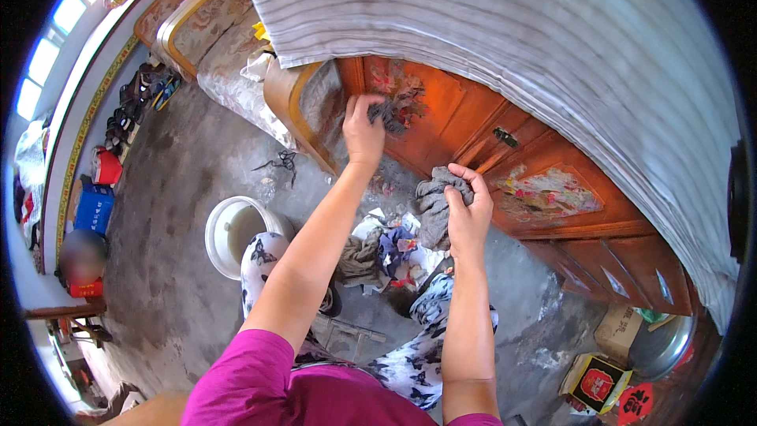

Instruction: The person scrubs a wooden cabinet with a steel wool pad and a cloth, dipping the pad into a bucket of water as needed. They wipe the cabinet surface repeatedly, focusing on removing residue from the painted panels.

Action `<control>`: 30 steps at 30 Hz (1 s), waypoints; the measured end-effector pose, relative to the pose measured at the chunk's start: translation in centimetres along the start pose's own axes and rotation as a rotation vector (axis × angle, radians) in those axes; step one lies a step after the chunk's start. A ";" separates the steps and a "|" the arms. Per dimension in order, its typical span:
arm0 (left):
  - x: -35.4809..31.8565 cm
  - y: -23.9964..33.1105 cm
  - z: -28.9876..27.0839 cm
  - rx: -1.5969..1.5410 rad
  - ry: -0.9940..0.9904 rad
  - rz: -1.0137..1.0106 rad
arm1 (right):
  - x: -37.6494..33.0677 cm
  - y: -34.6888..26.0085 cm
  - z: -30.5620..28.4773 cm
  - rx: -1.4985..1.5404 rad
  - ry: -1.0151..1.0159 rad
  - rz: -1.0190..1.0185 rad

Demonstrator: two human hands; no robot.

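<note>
Wiping the wooden cabinet (465, 122): left hand (364, 130) clamps a dark rag (392, 114) against its panel, right hand (468, 217) grips a grey cloth (432, 205) below, likely the next patch.

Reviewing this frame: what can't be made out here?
- Head view: the left hand covers most of the dark rag it presses on the wooden cabinet.
- The striped cloth hides the cabinet top.
- The right hand hides part of the grey cloth.
- The white bucket contents are too indistinct to tell.

Home bedrm: bed (505, 24), wood cabinet (473, 122), sofa (213, 24).
</note>
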State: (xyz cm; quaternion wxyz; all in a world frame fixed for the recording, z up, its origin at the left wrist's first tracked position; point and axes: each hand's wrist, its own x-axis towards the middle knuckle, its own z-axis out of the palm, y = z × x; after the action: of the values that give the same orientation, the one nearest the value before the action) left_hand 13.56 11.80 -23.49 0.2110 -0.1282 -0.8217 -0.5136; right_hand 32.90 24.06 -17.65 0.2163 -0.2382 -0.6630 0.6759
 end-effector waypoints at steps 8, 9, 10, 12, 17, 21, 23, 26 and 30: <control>3.9 5.9 -1.0 -0.143 0.297 0.283 | -0.2 -0.6 0.3 -0.059 0.016 0.001; 4.6 6.3 -0.6 -0.128 0.315 0.324 | -0.3 -0.4 0.5 -0.032 0.014 0.010; 4.4 5.2 0.5 -0.137 0.353 0.328 | -0.3 -0.3 0.7 -0.003 0.004 0.018; 2.5 2.8 1.4 -0.146 0.300 0.209 | -0.1 -0.1 0.9 -0.005 0.002 0.000; -1.8 -4.2 0.1 -0.029 -0.047 0.000 | -0.4 -0.1 1.5 0.046 -0.033 0.064; 0.7 -1.3 -1.2 -0.294 -0.149 -0.171 | -0.2 0.4 1.1 -0.053 -0.026 -0.042; 2.5 -0.5 -1.8 -0.558 -0.315 -0.498 | -0.4 0.3 1.6 -0.017 -0.031 0.015; 5.4 3.9 -2.9 -0.841 -0.477 -1.128 | -0.3 -0.2 1.4 -0.028 -0.019 0.032; 6.8 3.2 -2.4 -0.891 -0.537 -1.227 | -0.4 -0.1 1.4 -0.061 -0.027 -0.009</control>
State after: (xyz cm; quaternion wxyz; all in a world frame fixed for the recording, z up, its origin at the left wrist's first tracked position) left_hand 9.52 11.05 -16.77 -0.3847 0.1547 -0.4864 -0.7691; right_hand 32.33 22.68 -17.57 0.2032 -0.2327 -0.6872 0.6575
